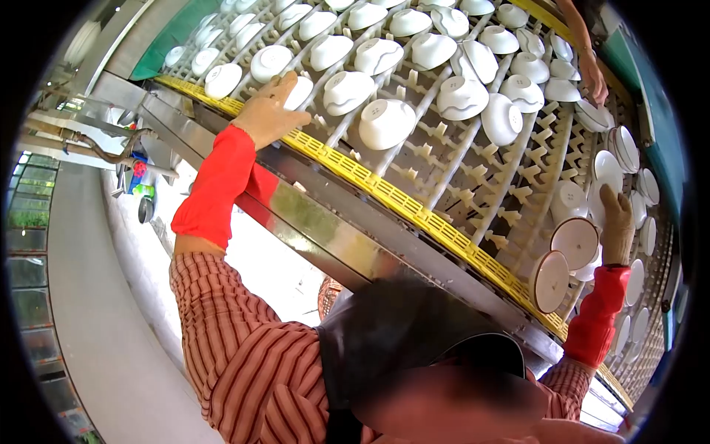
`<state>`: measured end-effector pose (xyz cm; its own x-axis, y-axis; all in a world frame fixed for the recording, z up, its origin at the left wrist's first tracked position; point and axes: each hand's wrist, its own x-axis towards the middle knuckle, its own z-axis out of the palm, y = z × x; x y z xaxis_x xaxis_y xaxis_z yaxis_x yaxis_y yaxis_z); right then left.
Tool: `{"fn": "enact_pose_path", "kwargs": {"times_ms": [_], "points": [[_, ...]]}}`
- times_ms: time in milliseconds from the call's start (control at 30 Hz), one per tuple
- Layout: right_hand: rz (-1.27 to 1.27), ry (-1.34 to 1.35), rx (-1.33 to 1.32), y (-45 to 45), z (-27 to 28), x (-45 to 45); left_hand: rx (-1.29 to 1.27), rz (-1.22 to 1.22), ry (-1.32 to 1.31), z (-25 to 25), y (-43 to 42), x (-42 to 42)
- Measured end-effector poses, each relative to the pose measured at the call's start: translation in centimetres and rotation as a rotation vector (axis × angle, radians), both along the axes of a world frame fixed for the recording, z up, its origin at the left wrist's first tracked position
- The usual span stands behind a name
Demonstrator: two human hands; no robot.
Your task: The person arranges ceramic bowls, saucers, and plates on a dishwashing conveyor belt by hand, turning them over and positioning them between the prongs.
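Observation:
My left hand (270, 111), in a tan glove with a red cuff, is at the near edge of a pegged conveyor rack (444, 166). Its thumb and fingers are around a small white bowl (299, 95) that rests upside down there. Far to the right, my right hand (618, 222), gloved the same way, has its fingers closed at the edge of a white dish (596, 201); the fingertips are partly hidden. Two brown-faced round dishes (575, 243) stand tilted just left of that hand. White plates (608, 170) lean beside its fingers.
Many upturned white bowls (387, 123) sit in rows across the rack. A yellow slotted strip (384, 185) and a metal ledge (318, 222) run along its near side. Another person's hand (593, 78) reaches in at the top right. Pipes (81, 140) are at the left.

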<state>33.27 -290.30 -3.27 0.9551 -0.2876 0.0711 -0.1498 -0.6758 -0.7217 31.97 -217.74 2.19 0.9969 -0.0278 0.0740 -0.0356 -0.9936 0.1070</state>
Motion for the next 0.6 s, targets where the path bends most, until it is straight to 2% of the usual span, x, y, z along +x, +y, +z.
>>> {"fn": "enact_pose_path", "kwargs": {"times_ms": [67,100,133,167,233,300,333,400,433,467,500,567,600], "points": [[0.028,-0.036,0.134,3.5,2.7,0.4,-0.039,0.055,0.019,0.5,0.1,-0.2],[0.299,-0.369,-0.232,4.7,3.4,0.5,-0.069,0.1,0.042,1.3,-1.0,-0.2],[0.454,-0.54,-0.366,6.7,3.9,0.6,-0.101,0.143,0.07,2.0,-1.7,-0.3],[0.593,-0.725,-0.504,8.8,4.4,0.7,-0.253,0.189,0.1,2.6,-1.5,-0.5],[0.618,-0.391,0.393,17.1,6.5,-0.8,-0.275,0.14,0.028,2.5,-0.1,0.1],[0.691,-0.138,0.713,20.8,6.6,-1.5,-0.335,0.148,-0.031,3.3,1.2,-0.2],[0.809,-0.294,0.261,21.2,4.9,-1.2,-0.173,0.246,-0.098,3.3,2.6,-0.2],[0.713,-0.297,0.021,20.8,4.0,-2.6,0.143,0.44,-0.226,2.5,6.8,0.7],[0.665,-0.293,-0.098,20.7,3.6,-3.3,0.187,0.549,-0.172,2.8,9.1,1.0],[0.466,-0.017,0.225,20.3,4.3,-5.1,0.231,0.653,-0.112,3.0,11.6,1.3],[0.446,-0.08,-0.035,19.7,4.6,-6.4,0.189,0.736,-0.023,3.5,13.2,1.7],[0.382,-0.203,-0.559,17.6,4.8,-8.3,0.255,0.723,0.036,4.4,13.3,2.7],[0.394,-0.215,-0.668,16.6,4.8,-9.1,0.285,0.711,0.065,4.5,13.5,3.4]]}}
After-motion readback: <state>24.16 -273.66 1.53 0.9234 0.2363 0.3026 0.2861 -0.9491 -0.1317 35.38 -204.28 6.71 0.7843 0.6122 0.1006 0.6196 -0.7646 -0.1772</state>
